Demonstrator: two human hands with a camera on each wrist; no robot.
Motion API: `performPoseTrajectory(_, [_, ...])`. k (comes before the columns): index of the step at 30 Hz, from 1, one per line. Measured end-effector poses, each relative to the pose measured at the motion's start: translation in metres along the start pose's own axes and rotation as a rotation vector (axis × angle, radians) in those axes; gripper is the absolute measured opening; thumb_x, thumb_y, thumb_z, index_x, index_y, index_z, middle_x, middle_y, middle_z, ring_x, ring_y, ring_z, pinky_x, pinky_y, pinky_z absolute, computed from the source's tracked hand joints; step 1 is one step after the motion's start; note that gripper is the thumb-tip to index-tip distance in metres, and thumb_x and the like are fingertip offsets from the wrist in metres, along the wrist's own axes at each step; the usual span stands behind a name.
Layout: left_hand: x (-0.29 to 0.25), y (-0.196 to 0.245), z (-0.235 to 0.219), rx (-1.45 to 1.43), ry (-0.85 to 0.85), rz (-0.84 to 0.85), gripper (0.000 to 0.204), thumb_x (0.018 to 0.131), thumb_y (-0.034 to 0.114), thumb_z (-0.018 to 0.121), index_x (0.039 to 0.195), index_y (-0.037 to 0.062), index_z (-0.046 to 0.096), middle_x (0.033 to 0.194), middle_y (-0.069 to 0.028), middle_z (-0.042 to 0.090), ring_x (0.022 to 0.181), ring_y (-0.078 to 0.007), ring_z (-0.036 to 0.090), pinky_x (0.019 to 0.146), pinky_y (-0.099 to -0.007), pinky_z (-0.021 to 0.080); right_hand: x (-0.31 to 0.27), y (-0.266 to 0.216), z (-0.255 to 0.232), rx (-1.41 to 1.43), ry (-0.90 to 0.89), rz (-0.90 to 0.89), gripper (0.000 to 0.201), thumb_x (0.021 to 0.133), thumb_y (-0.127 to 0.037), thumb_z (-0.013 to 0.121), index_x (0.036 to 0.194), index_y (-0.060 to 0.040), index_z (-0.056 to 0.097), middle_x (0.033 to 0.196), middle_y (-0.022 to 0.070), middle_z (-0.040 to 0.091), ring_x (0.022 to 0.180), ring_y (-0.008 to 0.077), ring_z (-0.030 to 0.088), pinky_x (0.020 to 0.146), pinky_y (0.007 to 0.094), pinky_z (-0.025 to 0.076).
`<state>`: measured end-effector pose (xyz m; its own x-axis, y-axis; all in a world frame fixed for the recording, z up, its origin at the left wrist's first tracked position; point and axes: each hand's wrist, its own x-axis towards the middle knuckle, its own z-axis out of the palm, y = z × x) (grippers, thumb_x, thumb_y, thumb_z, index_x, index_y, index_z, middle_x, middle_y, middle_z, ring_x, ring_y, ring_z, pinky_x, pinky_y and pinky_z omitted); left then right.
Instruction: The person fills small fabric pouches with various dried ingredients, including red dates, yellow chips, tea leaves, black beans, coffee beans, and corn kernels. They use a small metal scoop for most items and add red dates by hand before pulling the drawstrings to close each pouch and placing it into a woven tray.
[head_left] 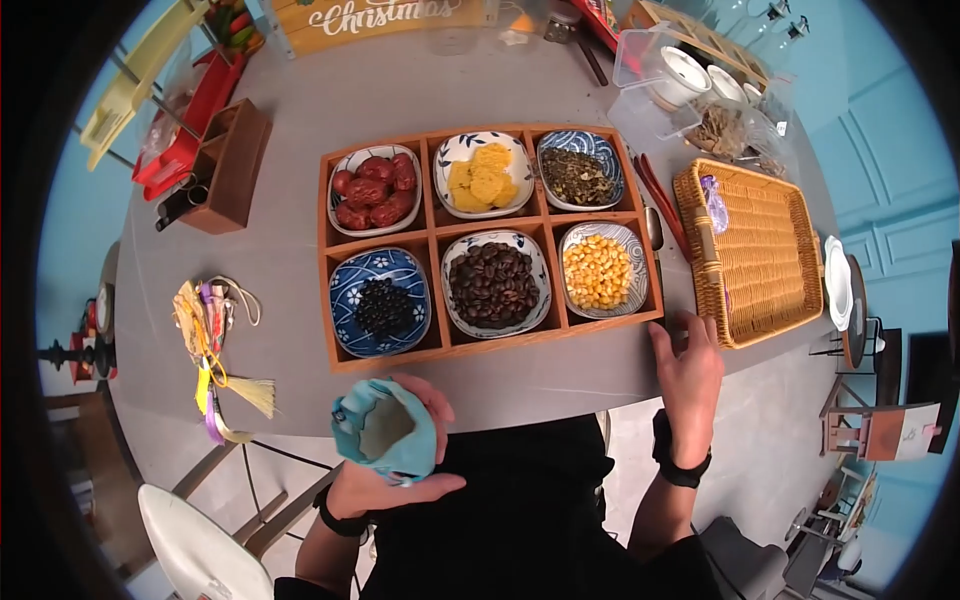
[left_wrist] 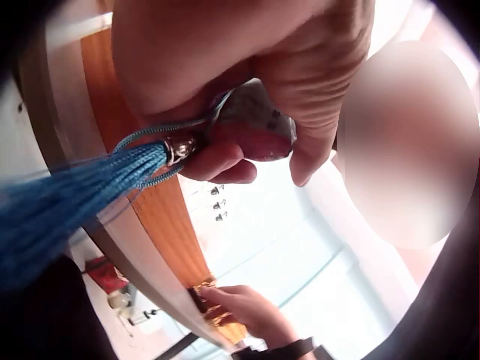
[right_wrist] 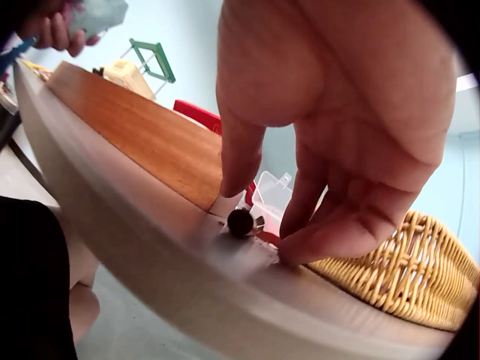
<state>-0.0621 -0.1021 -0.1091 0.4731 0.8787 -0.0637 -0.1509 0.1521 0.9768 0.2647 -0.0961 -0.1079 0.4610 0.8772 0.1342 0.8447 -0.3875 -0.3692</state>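
Note:
My left hand (head_left: 372,488) holds a light-blue cloth pouch (head_left: 352,425) upright in front of the table edge, its mouth open and facing up. A blue tassel (left_wrist: 82,191) hangs from the pouch on a cord. My right hand (head_left: 692,375) is at the table's front edge, between the compartment tray and the wicker basket. Thumb and fingers are apart around the dark handle end (right_wrist: 241,223) of a spoon, without gripping it. The spoon's metal bowl (head_left: 654,228) lies farther back, beside the wooden compartment tray (head_left: 490,346).
Patterned dishes hold red dates (head_left: 368,192), yellow pieces (head_left: 484,180), dried leaves (head_left: 577,178), black grains (head_left: 385,308), brown beans (head_left: 493,285) and corn kernels (head_left: 597,272). A wicker basket (head_left: 765,260) stands right, tassels (head_left: 212,345) lie left, and a wooden box (head_left: 228,170) stands back left.

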Motion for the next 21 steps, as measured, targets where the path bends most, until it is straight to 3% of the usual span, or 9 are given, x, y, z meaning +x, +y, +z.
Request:
performPoseTrajectory(2, [0.003,0.004,0.004,-0.289,-0.018,-0.002,0.070,0.064,0.002,0.088,0.117,0.0046,0.042,0.107,-0.0075,0.058,0.077,-0.0107,0.058,0.067,-0.0254,0.049,0.002,0.004,0.004,-0.034,-0.009,0.018,0.025,0.086,-0.017,0.068,0.102,0.0021,0.063,0.099,0.0183,0.062,0.086,0.0368,0.062,0.075,0.0423,0.049])
performPoseTrajectory(4, [-0.003,0.000,0.002,-0.264,0.023,-0.024,0.074,0.063,0.004,0.088,0.119,0.0044,0.040,0.108,-0.0077,0.057,0.080,-0.0110,0.058,0.068,-0.0250,0.049,0.003,0.013,0.009,-0.062,0.007,-0.016,0.019,0.087,-0.016,0.066,0.095,0.0015,0.062,0.096,0.0199,0.063,0.082,0.0404,0.061,0.073,0.0426,0.049])
performPoseTrajectory(6, [-0.005,-0.003,-0.003,0.288,0.085,0.068,0.078,0.064,0.005,0.088,0.123,0.0051,0.037,0.109,-0.0079,0.056,0.084,-0.0119,0.058,0.070,-0.0247,0.050,0.001,0.017,0.005,0.068,0.047,0.137,0.018,0.091,-0.014,0.062,0.098,0.0024,0.060,0.087,0.0167,0.065,0.069,0.0316,0.063,0.066,0.0370,0.050])
performPoseTrajectory(8, [-0.007,-0.003,-0.005,0.294,0.112,0.091,0.078,0.066,0.008,0.088,0.124,0.0067,0.035,0.110,-0.0079,0.056,0.089,-0.0129,0.058,0.074,-0.0261,0.050,-0.003,0.024,-0.001,0.564,0.056,0.249,0.015,0.095,-0.011,0.058,0.101,0.0032,0.057,0.081,0.0117,0.065,0.063,0.0174,0.060,0.061,0.0284,0.049])
performPoseTrajectory(9, [-0.006,0.000,-0.007,0.348,0.122,0.085,0.077,0.067,0.009,0.087,0.123,0.0068,0.035,0.113,-0.0096,0.056,0.094,-0.0158,0.059,0.076,-0.0282,0.051,-0.007,0.023,-0.008,0.631,0.080,0.260,0.015,0.097,-0.008,0.055,0.105,0.0036,0.056,0.081,0.0075,0.063,0.066,0.0091,0.058,0.061,0.0234,0.048])
performPoseTrajectory(13, [0.001,0.004,-0.006,0.543,0.070,0.166,0.075,0.065,0.003,0.086,0.122,0.0089,0.037,0.127,-0.0177,0.051,0.107,-0.0239,0.057,0.089,-0.0349,0.046,-0.016,0.026,-0.044,0.827,0.328,0.214,0.017,0.094,-0.005,0.056,0.108,0.0028,0.058,0.081,0.0070,0.062,0.070,0.0108,0.056,0.068,0.0232,0.046])
performPoseTrajectory(15, [0.005,0.007,-0.004,0.539,0.037,0.164,0.073,0.066,0.005,0.085,0.122,0.0071,0.037,0.132,-0.0190,0.049,0.111,-0.0292,0.057,0.088,-0.0361,0.049,-0.017,0.036,-0.062,1.029,0.442,0.137,0.018,0.093,-0.005,0.056,0.109,0.0035,0.058,0.081,0.0074,0.059,0.074,0.0110,0.052,0.073,0.0234,0.043])
performPoseTrajectory(18, [0.019,0.016,0.006,0.624,0.001,0.234,0.069,0.070,0.008,0.083,0.122,0.0046,0.038,0.139,-0.0213,0.045,0.115,-0.0372,0.057,0.086,-0.0388,0.053,-0.011,0.032,-0.073,1.362,0.504,0.003,0.022,0.095,-0.009,0.051,0.109,0.0083,0.055,0.090,0.0084,0.056,0.080,0.0123,0.048,0.079,0.0252,0.042])
performPoseTrajectory(21, [0.033,0.022,0.017,0.743,-0.005,0.178,0.067,0.071,0.009,0.080,0.123,0.0039,0.038,0.142,-0.0226,0.041,0.113,-0.0416,0.057,0.085,-0.0411,0.054,0.002,-0.003,-0.060,1.663,0.380,0.082,0.026,0.095,-0.012,0.054,0.110,0.0088,0.053,0.093,0.0066,0.055,0.081,0.0116,0.049,0.081,0.0272,0.042])
